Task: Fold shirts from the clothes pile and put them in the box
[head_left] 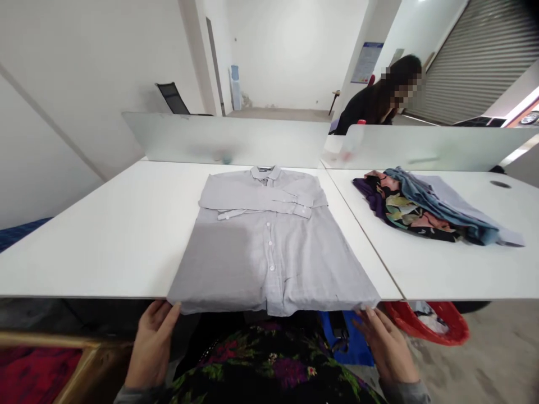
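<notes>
table (96, 241), white, fronts a frosted screen (236, 141). shirt (223, 258), grey, lies on it buttons up, collar (273, 173) toward the screen, sleeves (248, 197) folded across the chest, hem (223, 307) just over the near edge. clothes (421, 210) lie heaped to its right. left hand (150, 345) pinches the hem's left corner, thumb against fingers; right hand (389, 343) pinches the right corner likewise. buttons (270, 243) are pale.
</notes>
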`<state>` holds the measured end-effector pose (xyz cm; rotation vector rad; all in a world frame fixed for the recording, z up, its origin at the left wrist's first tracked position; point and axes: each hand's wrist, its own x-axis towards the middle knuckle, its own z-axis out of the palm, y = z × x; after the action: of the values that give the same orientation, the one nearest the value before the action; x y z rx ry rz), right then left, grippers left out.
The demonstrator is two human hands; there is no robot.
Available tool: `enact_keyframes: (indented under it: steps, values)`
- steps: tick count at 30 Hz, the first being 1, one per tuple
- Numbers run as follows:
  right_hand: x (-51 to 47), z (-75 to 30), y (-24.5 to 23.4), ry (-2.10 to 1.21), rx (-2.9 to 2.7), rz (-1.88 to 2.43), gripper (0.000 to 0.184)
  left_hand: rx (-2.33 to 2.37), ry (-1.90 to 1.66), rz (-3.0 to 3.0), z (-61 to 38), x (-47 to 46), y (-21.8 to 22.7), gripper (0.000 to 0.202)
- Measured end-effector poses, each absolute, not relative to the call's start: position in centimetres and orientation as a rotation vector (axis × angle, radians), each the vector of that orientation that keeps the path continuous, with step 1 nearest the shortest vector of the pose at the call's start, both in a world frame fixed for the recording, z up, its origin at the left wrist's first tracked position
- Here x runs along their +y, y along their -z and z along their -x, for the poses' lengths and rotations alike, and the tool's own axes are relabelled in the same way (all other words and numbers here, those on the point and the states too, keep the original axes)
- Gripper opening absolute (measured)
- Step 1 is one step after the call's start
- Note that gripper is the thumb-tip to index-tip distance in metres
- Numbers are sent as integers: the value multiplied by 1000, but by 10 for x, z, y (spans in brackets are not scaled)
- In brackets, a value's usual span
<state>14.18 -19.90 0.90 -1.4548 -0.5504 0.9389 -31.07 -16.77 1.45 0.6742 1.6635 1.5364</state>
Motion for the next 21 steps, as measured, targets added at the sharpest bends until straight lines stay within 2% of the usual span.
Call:
enact_keyframes:
  steps: [3, 9, 14, 17, 21]
  values:
    - [-188, -145, -5, -1059, -381, 1253, 36, 1405, -1499, -518, 301, -153, -21, 40]
    - [-188, -146, -19, -1119, -468, 1348, 29, 1289, -1297, -399, 296, -161, -29, 39]
    - [-202, -155, -50, -1003, -706, 1354, 32, 1227, -1377, -506, 300, -175, -37, 55]
    - [-210, -164, -69, -1057, -862, 1342, 36, 1201, -1411, -527, 305, -184, -49, 65]
    - [-203, -160, -96, -1097, -987, 1256, 34, 1149, -1403, -470, 311, -184, -75, 64]
